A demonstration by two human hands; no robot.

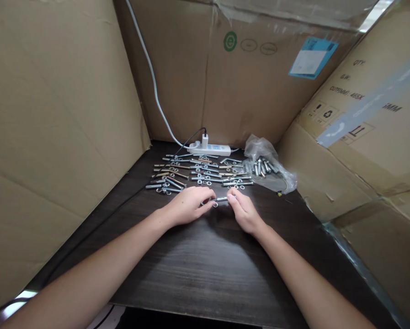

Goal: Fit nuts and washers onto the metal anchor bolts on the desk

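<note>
Between my hands is a silvery expansion bolt (221,199), held roughly level just above the table. My right hand (243,211) pinches its right end between thumb and curled fingers. At the other end, the thumb and forefinger of my left hand (191,205) close round the bolt's tip, which they partly hide. A small ring-shaped washer (215,205) shows beside my left thumb. Beyond the hands, several bolts and sleeves (206,179) lie in rows with loose nuts and washers among them.
A clear plastic bag (287,176) with more bolts (263,167) lies at the back right. Behind the rows stands a white power strip (218,149) with a plugged-in charger. Cardboard walls (177,68) enclose three sides. A black cable (112,212) crosses the dark table (198,269) on the left.
</note>
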